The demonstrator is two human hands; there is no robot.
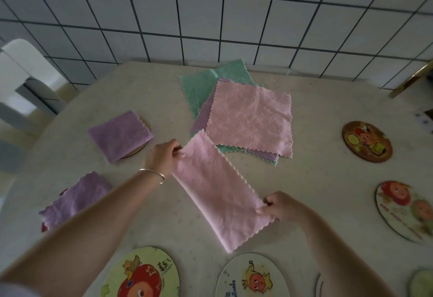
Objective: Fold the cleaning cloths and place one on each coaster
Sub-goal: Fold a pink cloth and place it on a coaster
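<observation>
A pink cloth (pixel 220 191), folded in half into a long strip, is stretched above the table between both hands. My left hand (pixel 164 156) pinches its far end and my right hand (pixel 281 206) pinches its near end. Behind it lies a pile of unfolded cloths: a pink one (pixel 251 118) on top, purple (pixel 203 116) and green (pixel 206 83) beneath. A folded purple cloth (pixel 119 136) covers a coaster (pixel 144 145) at the left. Another folded purple cloth (pixel 75 199) lies on a coaster at the near left.
Bare picture coasters lie around the table (pixel 316 174): two at the right (pixel 366 142) (pixel 405 210), two at the near edge (pixel 143 273) (pixel 251 278), and parts of others at the near right corner. A white chair (pixel 21 74) stands at the left by the tiled wall.
</observation>
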